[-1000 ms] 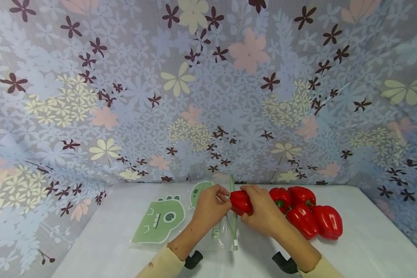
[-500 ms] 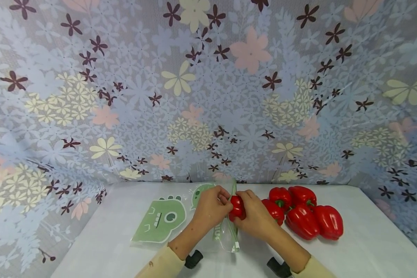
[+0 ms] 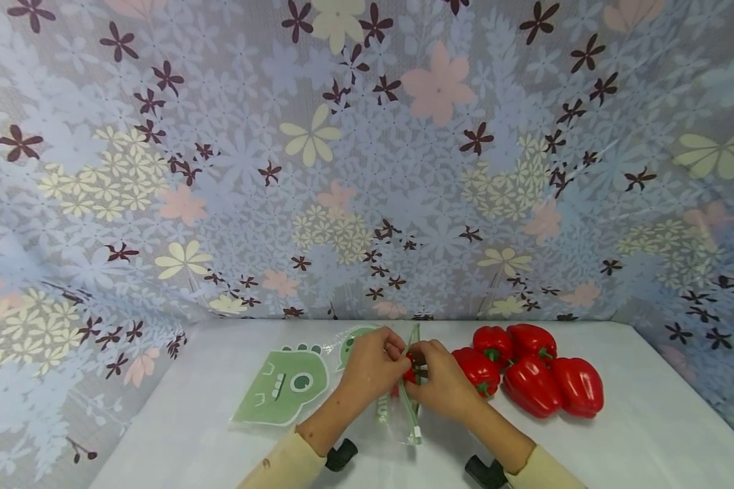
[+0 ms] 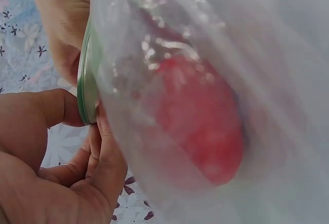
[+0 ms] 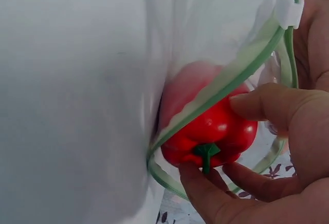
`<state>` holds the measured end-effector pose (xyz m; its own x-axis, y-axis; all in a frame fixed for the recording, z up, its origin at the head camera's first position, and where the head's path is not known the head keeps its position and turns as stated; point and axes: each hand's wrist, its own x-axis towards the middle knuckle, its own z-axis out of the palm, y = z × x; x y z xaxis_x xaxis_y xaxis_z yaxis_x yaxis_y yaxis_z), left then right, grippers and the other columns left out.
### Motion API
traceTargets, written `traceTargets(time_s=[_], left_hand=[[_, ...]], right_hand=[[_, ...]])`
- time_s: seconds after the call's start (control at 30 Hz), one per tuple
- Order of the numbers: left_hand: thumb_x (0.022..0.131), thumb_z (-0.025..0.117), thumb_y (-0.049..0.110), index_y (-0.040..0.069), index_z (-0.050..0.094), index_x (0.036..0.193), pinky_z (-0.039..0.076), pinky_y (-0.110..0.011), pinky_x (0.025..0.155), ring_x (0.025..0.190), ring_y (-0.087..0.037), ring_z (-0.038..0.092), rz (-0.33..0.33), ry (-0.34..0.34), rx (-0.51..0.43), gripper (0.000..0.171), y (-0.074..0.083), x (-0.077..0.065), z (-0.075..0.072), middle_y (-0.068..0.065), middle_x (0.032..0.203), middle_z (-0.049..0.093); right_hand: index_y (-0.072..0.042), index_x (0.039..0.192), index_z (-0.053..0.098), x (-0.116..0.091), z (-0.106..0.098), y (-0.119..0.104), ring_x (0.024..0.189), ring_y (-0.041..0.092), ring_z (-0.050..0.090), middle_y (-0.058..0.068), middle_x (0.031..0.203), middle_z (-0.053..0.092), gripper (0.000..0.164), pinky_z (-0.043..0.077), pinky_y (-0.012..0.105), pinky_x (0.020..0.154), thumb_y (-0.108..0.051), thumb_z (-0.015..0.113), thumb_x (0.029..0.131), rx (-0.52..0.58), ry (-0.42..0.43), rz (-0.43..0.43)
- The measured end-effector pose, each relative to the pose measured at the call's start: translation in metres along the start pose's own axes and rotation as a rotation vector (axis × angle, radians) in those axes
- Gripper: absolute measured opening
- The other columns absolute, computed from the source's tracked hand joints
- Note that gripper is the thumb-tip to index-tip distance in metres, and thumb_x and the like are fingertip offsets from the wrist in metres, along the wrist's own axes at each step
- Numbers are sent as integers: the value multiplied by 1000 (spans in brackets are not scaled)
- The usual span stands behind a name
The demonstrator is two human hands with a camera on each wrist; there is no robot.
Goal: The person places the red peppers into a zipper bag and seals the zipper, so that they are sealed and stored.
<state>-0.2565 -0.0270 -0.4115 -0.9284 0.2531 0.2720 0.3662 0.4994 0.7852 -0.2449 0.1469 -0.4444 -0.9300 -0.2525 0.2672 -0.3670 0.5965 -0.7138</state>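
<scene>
A clear zip bag (image 3: 394,424) with green cartoon print lies on the white table, its green-edged mouth (image 5: 221,98) spread apart. In the head view my left hand (image 3: 367,367) pinches the rim of that mouth between thumb and fingers. My right hand (image 3: 443,384) holds a red bell pepper (image 5: 211,126) by its stem end, thumb on one side and fingers on the other, with the pepper's far end inside the bag. Through the cloudy plastic, the left wrist view shows the red pepper (image 4: 205,126). A white slider (image 5: 289,12) sits on the zip.
Several red bell peppers (image 3: 532,387) lie grouped to the right of my right hand. Left of the bag mouth, a green one-eyed cartoon figure (image 3: 281,387) shows on flat plastic. A flower-patterned cloth (image 3: 367,170) hangs behind the table (image 3: 177,407).
My right hand has moved left, carrying the bell pepper from outside the bag's mouth into it. My left hand has stayed at the rim.
</scene>
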Motion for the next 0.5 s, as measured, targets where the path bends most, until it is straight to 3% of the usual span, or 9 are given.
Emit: traceTargets(time_s=[0.2, 0.5], left_hand=[[83, 74, 7, 6, 71, 98, 51, -25, 56, 58, -6, 59, -6, -4, 2, 15, 0, 1, 0, 6, 74, 65], [84, 72, 6, 6, 71, 99, 51, -26, 53, 56, -7, 60, -13, -5, -10, 15, 0, 1, -1, 5, 74, 66]], right_hand=[[-4, 120, 65, 0, 4, 4, 108, 24, 65, 5, 115, 62, 43, 62, 36, 90, 2, 83, 82, 28, -4, -48], [-5, 114, 68, 1, 8, 3, 102, 21, 66, 2, 109, 66, 41, 63, 33, 86, 0, 86, 78, 15, 10, -12]])
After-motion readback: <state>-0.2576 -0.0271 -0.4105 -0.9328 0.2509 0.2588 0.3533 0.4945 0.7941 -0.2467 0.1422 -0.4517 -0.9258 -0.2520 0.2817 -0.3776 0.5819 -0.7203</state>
